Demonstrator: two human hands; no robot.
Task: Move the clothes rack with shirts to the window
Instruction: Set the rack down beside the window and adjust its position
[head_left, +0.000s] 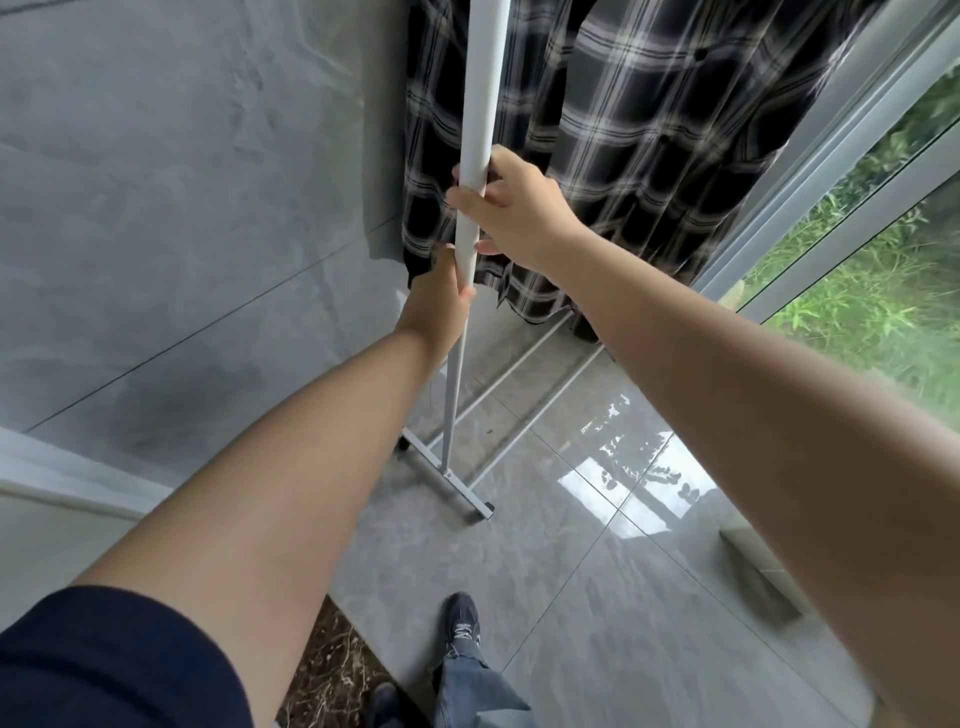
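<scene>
Gripping the clothes rack (475, 171) upright with my left hand (434, 306) below my right hand (511, 208), both clenched. The window (862, 249) is just beside the shirts (649, 156), so I judge only a short final roll remains.

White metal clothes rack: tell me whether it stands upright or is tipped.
Upright. The white metal clothes rack's base bar lies flat on the grey tiled floor, and both hands hold its post.

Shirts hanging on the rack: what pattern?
Black plaid shirts with white and beige check lines, clearest in the head view.
</scene>
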